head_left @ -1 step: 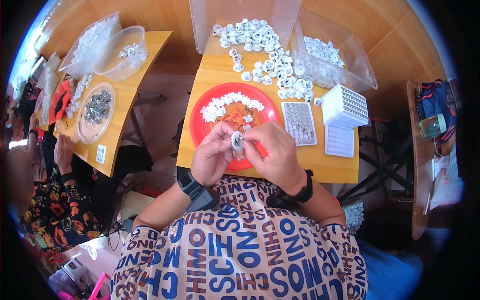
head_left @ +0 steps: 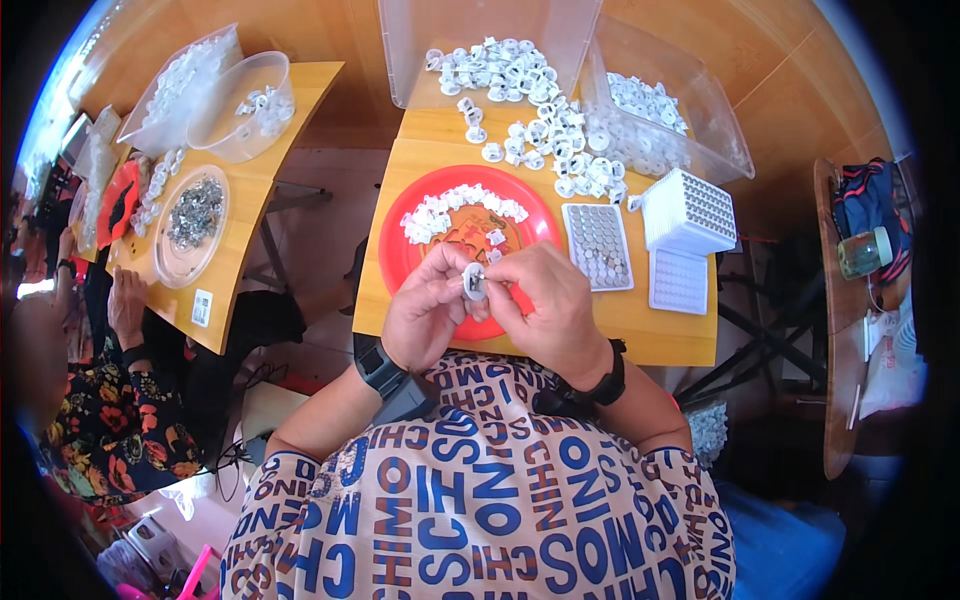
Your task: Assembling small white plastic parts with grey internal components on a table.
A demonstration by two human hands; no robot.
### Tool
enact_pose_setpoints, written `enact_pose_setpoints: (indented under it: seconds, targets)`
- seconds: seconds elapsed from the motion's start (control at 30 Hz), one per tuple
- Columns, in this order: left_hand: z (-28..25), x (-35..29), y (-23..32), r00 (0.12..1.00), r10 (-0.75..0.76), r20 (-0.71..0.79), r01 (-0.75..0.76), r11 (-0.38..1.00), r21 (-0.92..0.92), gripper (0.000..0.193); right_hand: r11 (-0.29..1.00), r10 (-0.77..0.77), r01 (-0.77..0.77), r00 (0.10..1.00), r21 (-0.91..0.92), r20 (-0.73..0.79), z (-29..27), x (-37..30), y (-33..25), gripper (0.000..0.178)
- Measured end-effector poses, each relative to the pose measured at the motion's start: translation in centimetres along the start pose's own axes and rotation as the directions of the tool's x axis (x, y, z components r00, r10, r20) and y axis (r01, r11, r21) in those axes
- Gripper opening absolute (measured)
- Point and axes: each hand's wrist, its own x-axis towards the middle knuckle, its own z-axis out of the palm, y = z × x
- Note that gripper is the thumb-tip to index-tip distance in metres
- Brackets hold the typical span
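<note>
Over the near side of the red round plate [head_left: 548, 232], my left hand [head_left: 425, 308] pinches a small white round plastic part [head_left: 474, 281] with a dark middle. My right hand [head_left: 552, 305] is closed too, its thumb and forefinger pressed together at the part's right edge. Whatever tiny piece those fingertips may hold is too small to name. Small white plastic pieces [head_left: 440, 220] lie in an arc along the plate's far side, with a few near its middle. To the right of the plate is a white tray of small silvery discs [head_left: 600, 250].
Many white round parts [head_left: 540, 130] are heaped at the table's back, beside a clear bin [head_left: 715, 135]. A stack of white trays [head_left: 690, 210] stands at right above another tray [head_left: 680, 282]. On a left table, a co-worker's hand [head_left: 127, 305] rests near a dish of metal pieces [head_left: 197, 212].
</note>
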Motion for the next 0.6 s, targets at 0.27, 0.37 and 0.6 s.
enact_pose_setpoints:
  seconds: [0.27, 0.37, 0.6]
  targets:
    - [-0.29, 0.02, -0.17, 1.000, -0.010, 0.004, 0.010, 0.999, 0.040, 0.014, 0.999, -0.035, 0.036, 0.999, -0.037, 0.020, 0.14, 0.10, -0.20, 0.021]
    - [-0.06, -0.07, -0.15, 0.999, -0.033, -0.041, 0.036, 0.996, 0.083, 0.012, 0.997, -0.045, 0.048, 0.998, -0.053, 0.050, 0.09, -0.06, -0.17, 0.020]
    - [-0.22, -0.49, 0.12, 0.993, -0.107, -0.054, 0.115, 0.974, 0.194, 0.009, 0.997, 0.053, -0.060, 0.983, 0.039, 0.173, -0.36, -0.29, 0.50, 0.016]
